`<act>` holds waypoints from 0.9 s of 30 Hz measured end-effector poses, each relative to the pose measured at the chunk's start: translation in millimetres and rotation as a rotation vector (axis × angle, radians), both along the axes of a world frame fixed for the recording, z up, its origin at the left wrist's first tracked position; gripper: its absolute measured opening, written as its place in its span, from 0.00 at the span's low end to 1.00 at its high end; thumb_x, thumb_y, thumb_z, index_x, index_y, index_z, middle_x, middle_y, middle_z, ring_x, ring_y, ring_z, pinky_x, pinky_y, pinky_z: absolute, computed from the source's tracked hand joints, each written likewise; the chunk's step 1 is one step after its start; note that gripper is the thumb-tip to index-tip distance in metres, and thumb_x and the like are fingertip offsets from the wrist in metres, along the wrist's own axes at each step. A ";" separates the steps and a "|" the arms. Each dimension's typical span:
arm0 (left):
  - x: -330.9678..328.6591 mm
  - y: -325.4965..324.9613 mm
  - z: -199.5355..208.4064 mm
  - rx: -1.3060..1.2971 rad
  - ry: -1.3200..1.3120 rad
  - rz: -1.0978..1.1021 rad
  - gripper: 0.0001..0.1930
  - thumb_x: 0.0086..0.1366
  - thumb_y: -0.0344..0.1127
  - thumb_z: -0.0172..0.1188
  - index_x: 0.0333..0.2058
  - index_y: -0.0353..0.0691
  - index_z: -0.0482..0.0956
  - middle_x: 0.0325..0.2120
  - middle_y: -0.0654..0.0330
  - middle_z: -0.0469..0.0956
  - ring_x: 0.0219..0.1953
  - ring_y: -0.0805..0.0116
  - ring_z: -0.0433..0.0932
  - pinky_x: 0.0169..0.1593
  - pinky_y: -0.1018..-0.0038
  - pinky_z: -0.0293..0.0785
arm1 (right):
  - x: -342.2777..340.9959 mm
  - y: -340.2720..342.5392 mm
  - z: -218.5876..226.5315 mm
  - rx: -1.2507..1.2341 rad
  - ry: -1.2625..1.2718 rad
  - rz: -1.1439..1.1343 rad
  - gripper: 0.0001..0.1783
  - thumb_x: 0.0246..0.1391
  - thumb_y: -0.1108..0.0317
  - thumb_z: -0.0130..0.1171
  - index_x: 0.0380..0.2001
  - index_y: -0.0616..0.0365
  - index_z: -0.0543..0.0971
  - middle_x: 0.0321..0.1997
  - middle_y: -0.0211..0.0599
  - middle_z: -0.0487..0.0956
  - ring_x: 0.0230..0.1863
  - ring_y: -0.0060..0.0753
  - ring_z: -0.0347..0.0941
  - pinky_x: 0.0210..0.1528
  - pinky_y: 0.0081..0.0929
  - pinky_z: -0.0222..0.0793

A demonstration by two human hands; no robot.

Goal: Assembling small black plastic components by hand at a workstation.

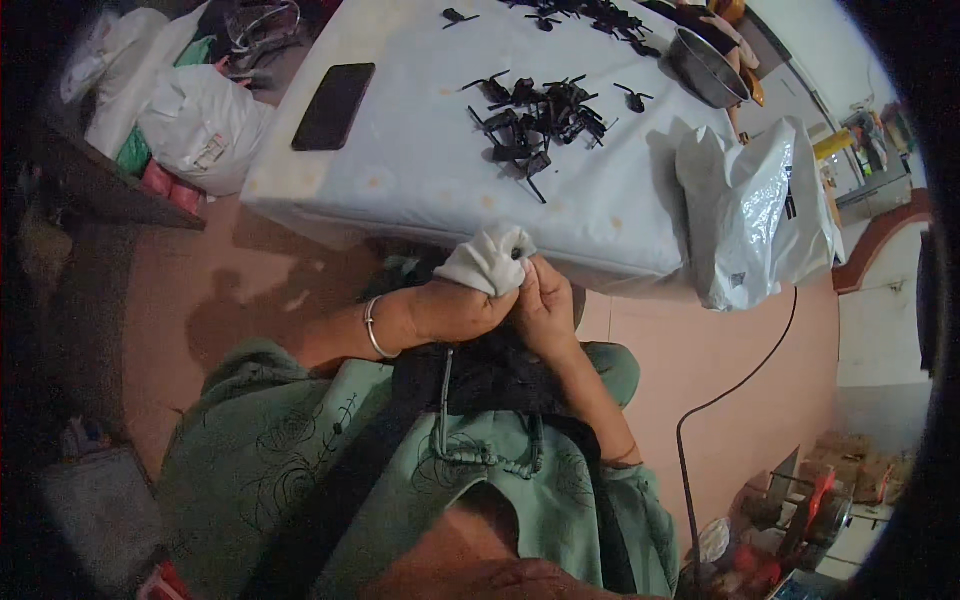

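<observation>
Just off the table's near edge, my left hand (462, 308) is closed round a bunched white cloth (485, 262). A small dark piece (517, 253) shows at the cloth's right end, too small to name. My right hand (547, 305) meets it from the right, thumb and fingers pinched together against the cloth; what lies between those fingertips is hidden. Beyond both hands, a pile of small black parts with thin prongs (540, 120) lies on the white-covered table (400, 200). One similar black part (634, 97) rests apart, right of the pile.
A dark phone (334, 107) lies at the table's left. On the right stand a white plastic bag (740, 215) and, farther back, a metal bowl (707, 68). More black parts (600, 18) spread along the far side. A black cable (715, 402) crosses the floor at right.
</observation>
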State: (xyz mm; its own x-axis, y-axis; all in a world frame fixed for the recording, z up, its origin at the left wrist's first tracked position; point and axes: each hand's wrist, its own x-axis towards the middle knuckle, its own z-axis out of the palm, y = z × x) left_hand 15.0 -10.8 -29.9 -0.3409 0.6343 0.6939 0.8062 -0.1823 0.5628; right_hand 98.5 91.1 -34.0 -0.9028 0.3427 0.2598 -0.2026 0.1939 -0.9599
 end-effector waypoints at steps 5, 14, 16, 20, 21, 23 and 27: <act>6.0 2.4 0.3 -0.053 -0.064 0.003 0.04 0.57 0.30 0.46 0.29 0.35 0.66 0.26 0.49 0.68 0.29 0.49 0.69 0.33 0.61 0.65 | 1.5 12.2 -24.1 0.190 0.040 -0.074 0.13 0.58 0.67 0.41 0.26 0.65 0.69 0.22 0.25 0.67 0.26 0.19 0.59 0.30 0.19 0.59; -33.4 47.8 -95.4 0.525 -0.193 -0.976 0.10 0.50 0.35 0.54 0.28 0.33 0.72 0.25 0.43 0.74 0.26 0.49 0.74 0.27 0.61 0.70 | -30.7 48.5 39.4 0.860 -0.248 -0.322 0.13 0.54 0.61 0.47 0.30 0.61 0.71 0.25 0.50 0.74 0.27 0.48 0.71 0.29 0.36 0.64; -33.6 58.1 -96.7 0.580 -0.070 -1.151 0.10 0.46 0.34 0.54 0.27 0.33 0.74 0.25 0.42 0.74 0.25 0.49 0.75 0.25 0.61 0.70 | -50.7 53.0 36.8 1.008 -0.288 -0.354 0.12 0.53 0.61 0.47 0.30 0.60 0.71 0.23 0.51 0.73 0.24 0.52 0.70 0.26 0.38 0.65; -6.1 19.0 -26.6 -0.616 0.094 0.020 0.08 0.47 0.33 0.52 0.25 0.34 0.71 0.18 0.46 0.73 0.20 0.52 0.74 0.23 0.64 0.71 | -54.4 69.9 23.1 0.920 -0.302 -0.222 0.10 0.52 0.64 0.48 0.29 0.60 0.71 0.23 0.51 0.73 0.25 0.50 0.71 0.28 0.36 0.65; -8.4 15.9 -27.2 -0.500 0.081 0.050 0.10 0.45 0.33 0.52 0.25 0.32 0.72 0.17 0.48 0.73 0.21 0.53 0.74 0.24 0.65 0.71 | -49.5 71.9 24.2 0.909 -0.309 -0.187 0.09 0.51 0.65 0.48 0.28 0.60 0.71 0.24 0.51 0.73 0.25 0.48 0.70 0.28 0.35 0.65; -11.2 9.1 -22.3 -0.383 0.074 0.077 0.12 0.43 0.33 0.53 0.25 0.31 0.72 0.16 0.51 0.72 0.21 0.54 0.74 0.26 0.67 0.71 | -32.3 69.3 21.2 0.840 -0.177 -0.237 0.09 0.52 0.66 0.47 0.27 0.61 0.71 0.24 0.51 0.73 0.24 0.45 0.70 0.28 0.33 0.65; -14.5 20.5 -37.2 0.077 -1.454 -0.332 0.15 0.61 0.47 0.48 0.28 0.42 0.73 0.18 0.66 0.72 0.17 0.77 0.70 0.18 0.78 0.66 | -7.4 48.7 15.3 0.695 -0.033 -0.164 0.09 0.52 0.69 0.45 0.26 0.64 0.71 0.25 0.50 0.73 0.23 0.40 0.66 0.28 0.30 0.64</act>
State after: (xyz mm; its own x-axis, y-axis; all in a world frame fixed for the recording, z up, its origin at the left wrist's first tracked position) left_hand 0.5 9.7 -67.0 -0.5965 0.7983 -0.0830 -0.5202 -0.3058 0.7975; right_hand 91.1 139.8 -18.8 -0.8651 0.2395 0.4408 -0.0917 0.7883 -0.6084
